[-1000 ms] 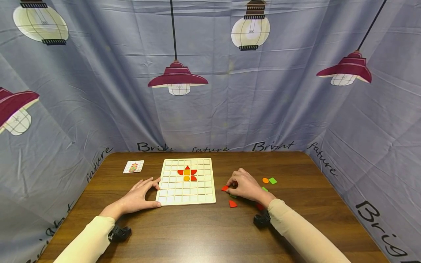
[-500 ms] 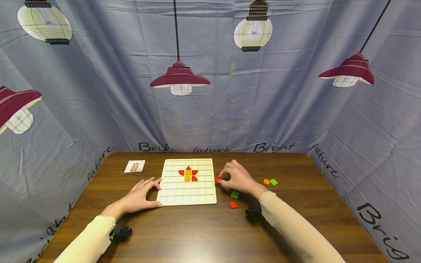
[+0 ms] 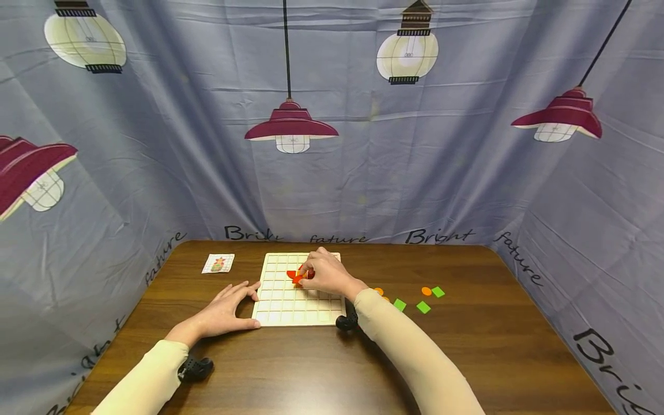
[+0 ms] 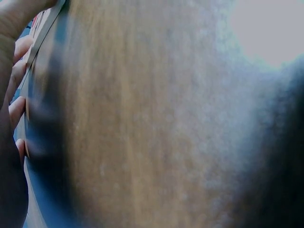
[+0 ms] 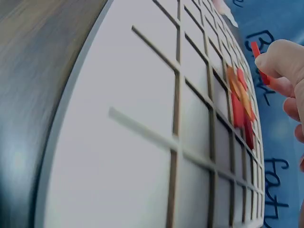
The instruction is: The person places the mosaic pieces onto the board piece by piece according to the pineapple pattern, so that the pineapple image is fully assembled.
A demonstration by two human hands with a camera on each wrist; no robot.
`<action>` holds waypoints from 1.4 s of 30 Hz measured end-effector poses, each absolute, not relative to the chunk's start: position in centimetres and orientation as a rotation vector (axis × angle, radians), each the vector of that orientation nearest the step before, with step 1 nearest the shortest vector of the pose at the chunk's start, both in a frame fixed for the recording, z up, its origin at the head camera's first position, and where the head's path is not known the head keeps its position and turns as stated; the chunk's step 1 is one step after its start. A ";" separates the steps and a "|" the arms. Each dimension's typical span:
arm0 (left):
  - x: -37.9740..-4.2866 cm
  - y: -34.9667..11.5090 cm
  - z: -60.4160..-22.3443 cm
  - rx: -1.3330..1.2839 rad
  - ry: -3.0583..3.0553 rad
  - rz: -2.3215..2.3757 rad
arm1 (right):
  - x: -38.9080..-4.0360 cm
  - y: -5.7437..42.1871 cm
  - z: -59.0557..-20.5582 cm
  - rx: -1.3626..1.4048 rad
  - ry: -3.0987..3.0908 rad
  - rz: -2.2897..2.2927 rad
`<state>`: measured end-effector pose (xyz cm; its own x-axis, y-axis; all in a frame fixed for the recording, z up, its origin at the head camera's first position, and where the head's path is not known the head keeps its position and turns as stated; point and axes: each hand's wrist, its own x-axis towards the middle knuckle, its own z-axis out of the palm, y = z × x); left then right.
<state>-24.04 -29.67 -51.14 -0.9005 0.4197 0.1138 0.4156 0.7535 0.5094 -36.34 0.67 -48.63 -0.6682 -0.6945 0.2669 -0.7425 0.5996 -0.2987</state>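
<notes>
A pale gridded board point(image 3: 290, 311) lies on the wooden table. My right hand point(image 3: 329, 274) is over its upper middle, pinching a small flat red piece point(image 3: 297, 280) between thumb and fingers. From the right wrist view, this red piece point(image 5: 260, 61) stands on edge, apart from the orange and red pieces point(image 5: 239, 97) set in the grid. Those pieces are partly covered by the hand in the head view. At the board's left edge rests my left hand point(image 3: 223, 311), thumb and fingers spread and touching the rim. The left wrist view shows mostly blurred tabletop.
A small printed card point(image 3: 218, 263) with a coloured grid picture lies at the back left. Right of the board are loose green squares point(image 3: 423, 307) and orange discs point(image 3: 426, 291), some partly behind the right forearm. A patterned curtain point(image 3: 321, 190) hangs behind the table.
My right hand has carried the red piece leftward from the table beside the board to above the pieces in the grid. The left hand stays at the board's edge.
</notes>
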 end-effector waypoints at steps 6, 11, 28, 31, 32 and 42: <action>-24.0 -29.6 -51.1 0.699 2.939 0.837 | -36.4 -0.9 -49.1 1.231 -2.716 0.519; -24.0 -29.6 -51.0 0.697 2.939 0.839 | -36.6 -1.5 -49.5 1.230 -2.725 0.455; -24.1 -29.7 -51.0 0.690 2.931 0.839 | -36.4 -1.8 -49.3 1.264 -2.756 0.506; -24.1 -29.7 -51.1 0.688 2.931 0.834 | -36.5 -1.7 -49.4 1.258 -2.761 0.525; -24.1 -29.7 -51.1 0.688 2.932 0.835 | -36.5 -1.6 -49.4 1.260 -2.757 0.525; -24.1 -29.7 -51.1 0.683 2.936 0.828 | -36.3 -1.3 -49.5 1.290 -2.711 0.534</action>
